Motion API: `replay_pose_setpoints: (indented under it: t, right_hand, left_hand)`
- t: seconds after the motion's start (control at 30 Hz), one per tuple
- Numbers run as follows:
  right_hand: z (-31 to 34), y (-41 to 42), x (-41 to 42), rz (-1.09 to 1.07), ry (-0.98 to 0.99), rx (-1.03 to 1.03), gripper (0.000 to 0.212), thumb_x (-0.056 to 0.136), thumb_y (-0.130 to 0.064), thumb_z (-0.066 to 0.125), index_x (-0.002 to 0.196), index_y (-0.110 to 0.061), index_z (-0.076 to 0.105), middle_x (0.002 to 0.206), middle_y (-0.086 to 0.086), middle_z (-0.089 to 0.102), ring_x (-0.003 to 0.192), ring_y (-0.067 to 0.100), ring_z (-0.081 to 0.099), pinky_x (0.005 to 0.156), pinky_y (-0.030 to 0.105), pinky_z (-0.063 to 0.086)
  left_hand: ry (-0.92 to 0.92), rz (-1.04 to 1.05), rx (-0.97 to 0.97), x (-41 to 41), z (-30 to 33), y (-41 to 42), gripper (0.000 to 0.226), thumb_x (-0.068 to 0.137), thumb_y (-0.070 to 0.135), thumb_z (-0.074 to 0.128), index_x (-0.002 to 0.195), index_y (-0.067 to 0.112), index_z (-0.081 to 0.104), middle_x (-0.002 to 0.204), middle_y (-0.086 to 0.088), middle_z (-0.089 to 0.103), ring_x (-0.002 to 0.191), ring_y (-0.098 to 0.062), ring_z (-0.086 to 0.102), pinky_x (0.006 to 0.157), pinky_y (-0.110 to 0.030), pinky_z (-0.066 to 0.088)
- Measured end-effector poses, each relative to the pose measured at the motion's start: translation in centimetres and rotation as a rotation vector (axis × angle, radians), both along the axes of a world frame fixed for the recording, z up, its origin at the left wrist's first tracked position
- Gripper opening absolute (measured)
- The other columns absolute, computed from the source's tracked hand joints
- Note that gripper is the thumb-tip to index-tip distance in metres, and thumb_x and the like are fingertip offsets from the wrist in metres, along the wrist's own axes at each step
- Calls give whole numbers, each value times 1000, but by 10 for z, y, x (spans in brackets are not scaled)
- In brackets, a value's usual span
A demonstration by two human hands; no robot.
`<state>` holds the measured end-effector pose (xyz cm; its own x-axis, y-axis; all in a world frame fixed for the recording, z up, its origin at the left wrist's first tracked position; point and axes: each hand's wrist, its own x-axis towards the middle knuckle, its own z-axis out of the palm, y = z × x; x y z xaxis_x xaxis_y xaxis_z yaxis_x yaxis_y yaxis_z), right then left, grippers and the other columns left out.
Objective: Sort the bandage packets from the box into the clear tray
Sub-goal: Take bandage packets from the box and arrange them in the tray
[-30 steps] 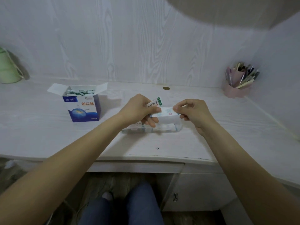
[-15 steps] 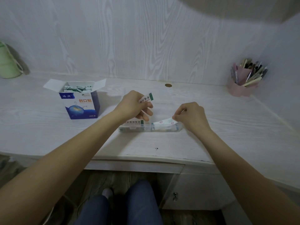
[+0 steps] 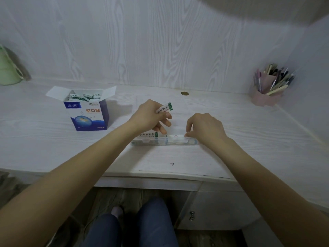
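**Bandage Packets Being Placed in the Clear Tray**

While a small bundle of bandage packets (image 3: 164, 108) is gripped between the thumb and curled fingers of the left hand (image 3: 151, 116), its green-edged end projecting up and to the right, the right hand (image 3: 204, 128) is lowered over the right half of the clear tray (image 3: 164, 140). The fingers of the right hand are bent downward, and their tips are seen touching a single white packet (image 3: 175, 136) that lies in the tray; whether that packet is pinched or merely pressed cannot be told from this view. A further packet with a green end (image 3: 148, 134) is visible in the left part of the tray, just below the left hand.

The tray is laid lengthwise on the pale wood-grain desk (image 3: 53, 148), near its front edge and between the two forearms. The box (image 3: 87, 111) — blue and white, its top flaps folded open — is stood on the desk well to the left of the tray, and more packets are seen heaped inside it.

Elsewhere on the desk, a pink holder filled with pens (image 3: 270, 86) is placed in the far right corner, a green container (image 3: 8, 72) is cut off by the left edge of the view, and a small round brass-coloured disc (image 3: 184, 93) is set near the back wall. Below the desk, the person's legs — in blue trousers — are visible.
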<state>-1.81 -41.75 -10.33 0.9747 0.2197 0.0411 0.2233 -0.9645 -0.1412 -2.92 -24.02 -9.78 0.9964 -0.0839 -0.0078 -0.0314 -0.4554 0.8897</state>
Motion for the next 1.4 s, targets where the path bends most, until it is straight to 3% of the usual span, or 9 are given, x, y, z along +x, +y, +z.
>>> replay_pose_setpoints:
  t: [0.37, 0.43, 0.53, 0.6, 0.73, 0.87, 1.1, 1.3, 1.4]
  right_hand:
    - [5, -2, 3, 70, 81, 46, 7, 79, -27, 73, 80, -20, 72, 82, -2, 65, 78, 16, 58, 54, 24, 37]
    - [8, 0, 1, 73, 49, 248, 10, 81, -27, 72, 77, -19, 69, 80, -3, 65, 77, 12, 58, 57, 21, 39]
    - [19, 13, -9, 122, 134, 873, 10, 85, -24, 69, 90, -15, 68, 81, -2, 66, 68, 6, 57, 55, 11, 41]
    - [24, 23, -15, 185, 189, 1029, 12, 84, -22, 70, 96, -19, 68, 82, -2, 69, 68, 6, 60, 53, 15, 43]
    - [23, 41, -15, 216, 76, 1030, 9, 82, -7, 70, 78, -15, 70, 68, -3, 65, 60, 3, 56, 52, 15, 43]
    - [15, 49, -10, 83, 50, 1049, 11, 81, -8, 72, 73, -15, 68, 64, -1, 64, 58, 6, 55, 54, 17, 45]
    - [-1, 65, -11, 41, 28, 753, 6, 79, -16, 75, 77, -11, 71, 59, -6, 55, 56, 3, 50, 52, 13, 38]
    - [-13, 72, -11, 49, 63, 432, 8, 79, -20, 74, 74, -17, 69, 64, -7, 55, 72, 16, 56, 62, 29, 43]
    - [-11, 74, -11, 66, 48, 342, 8, 81, -21, 72, 79, -14, 69, 76, -4, 60, 83, 18, 60, 69, 33, 49]
  left_hand:
    - [-13, -36, -16, -10, 6, 7, 18, 96, 12, 51, 95, 3, 66, 84, -7, 74, 46, -11, 62, 47, -17, 48]
    - [21, -58, -70, -12, 8, 10, 18, 97, 11, 50, 95, 1, 65, 85, -10, 73, 44, -9, 60, 45, -16, 47]
    - [160, -129, -130, -18, 13, 17, 19, 96, 11, 51, 96, -3, 64, 81, -9, 74, 42, -5, 54, 44, -14, 45]
    - [212, -185, -70, -22, 16, 21, 19, 95, 12, 53, 97, -3, 65, 82, -8, 74, 43, -4, 51, 44, -13, 43]
    - [213, -209, -69, -30, 21, 30, 22, 95, 21, 55, 103, 2, 63, 91, -11, 74, 47, -6, 55, 47, -14, 44]
    - [97, -3, -123, -34, 17, 55, 10, 94, 15, 57, 97, 6, 61, 88, -13, 73, 52, -12, 64, 54, -19, 55]
    - [-5, 54, 266, -33, 3, 76, 6, 88, 13, 65, 90, 15, 70, 75, 4, 66, 55, -7, 58, 45, -11, 45]
    - [-16, -6, 450, -25, -6, 72, 8, 86, 14, 67, 92, 13, 73, 79, 2, 66, 57, -6, 53, 43, -8, 37]
    - [-54, -15, 542, -22, -10, 71, 11, 84, 15, 69, 94, 12, 74, 78, 5, 64, 66, -7, 53, 60, -13, 40]
